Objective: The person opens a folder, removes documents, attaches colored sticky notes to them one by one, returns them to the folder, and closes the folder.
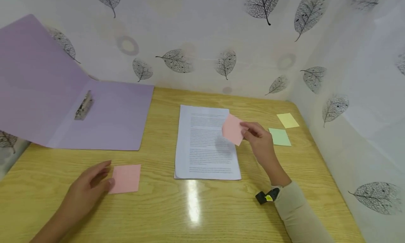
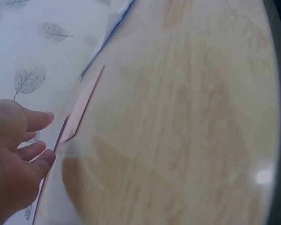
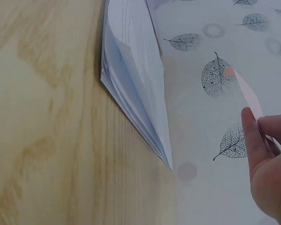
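Observation:
My right hand [image 1: 262, 143] pinches a pink sticky note [image 1: 232, 129] between thumb and fingers, over the right side of a stack of printed sheets [image 1: 205, 144]. In the right wrist view the held note [image 3: 248, 91] is seen nearly edge-on, with the stack's layered edges beside it. On the table at the left lies a second pink sticky note [image 1: 127, 179]. My left hand [image 1: 83, 189] is beside its left edge, the thumb tip right at the paper. A gap shows between the thumb and fingers of the left hand [image 2: 16, 159] in its wrist view.
A purple folder [image 1: 121, 116] with a metal clip [image 1: 83, 106] lies at the back left, its cover raised. Right of the stack are a green sticky note [image 1: 281, 137] and a yellow sticky note [image 1: 288, 120]. A leaf-patterned covering [image 1: 196, 32] rises behind the wooden table [image 1: 158, 211].

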Motion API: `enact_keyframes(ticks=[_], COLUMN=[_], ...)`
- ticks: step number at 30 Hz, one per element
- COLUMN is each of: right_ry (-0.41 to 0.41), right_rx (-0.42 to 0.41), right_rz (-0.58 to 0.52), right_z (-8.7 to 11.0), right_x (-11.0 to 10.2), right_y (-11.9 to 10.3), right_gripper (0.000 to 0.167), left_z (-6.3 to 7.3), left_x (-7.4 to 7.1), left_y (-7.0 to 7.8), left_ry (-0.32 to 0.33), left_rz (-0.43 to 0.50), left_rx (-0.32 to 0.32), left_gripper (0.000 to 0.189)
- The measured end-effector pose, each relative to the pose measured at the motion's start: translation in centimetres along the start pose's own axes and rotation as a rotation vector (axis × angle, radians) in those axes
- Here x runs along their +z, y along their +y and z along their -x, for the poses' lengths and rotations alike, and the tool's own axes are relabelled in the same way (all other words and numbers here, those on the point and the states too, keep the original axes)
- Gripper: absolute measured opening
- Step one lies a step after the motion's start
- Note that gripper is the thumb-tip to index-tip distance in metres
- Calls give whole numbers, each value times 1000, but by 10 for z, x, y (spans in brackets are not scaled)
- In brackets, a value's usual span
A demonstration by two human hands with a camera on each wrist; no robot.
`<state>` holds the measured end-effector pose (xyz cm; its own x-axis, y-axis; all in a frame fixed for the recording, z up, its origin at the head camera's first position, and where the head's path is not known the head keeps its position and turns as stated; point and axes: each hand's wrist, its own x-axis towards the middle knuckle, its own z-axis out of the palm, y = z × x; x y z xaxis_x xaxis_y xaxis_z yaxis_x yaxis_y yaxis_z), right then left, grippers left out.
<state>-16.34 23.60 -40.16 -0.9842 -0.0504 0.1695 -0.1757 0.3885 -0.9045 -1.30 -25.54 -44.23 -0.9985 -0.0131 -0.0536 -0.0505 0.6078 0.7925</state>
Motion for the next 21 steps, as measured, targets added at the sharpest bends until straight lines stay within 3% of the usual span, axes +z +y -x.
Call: enact_keyframes(ticks=[4, 8, 13, 18, 21], right_ry=[7, 7, -27, -40, -46], right_rx=[-11, -5, 11, -11, -21], right_rz=[-19, -32, -68, -125, -117], right_z=[2, 4, 8, 11, 13], right_x=[0, 3, 11, 20, 24], right_y=[-2, -4, -8, -14, -16], right_gripper=[28, 29, 31, 31, 30], left_z=[-5, -21, -52, -88, -104], left_x=[0, 14, 50, 91, 113], left_y=[9, 35, 76, 112, 135], left_ry=[40, 20, -116, -252, -330], left_rz=[34, 170, 310, 365, 454], left_rx=[52, 143, 236, 274, 273], left_gripper=[57, 51, 49, 42, 38])
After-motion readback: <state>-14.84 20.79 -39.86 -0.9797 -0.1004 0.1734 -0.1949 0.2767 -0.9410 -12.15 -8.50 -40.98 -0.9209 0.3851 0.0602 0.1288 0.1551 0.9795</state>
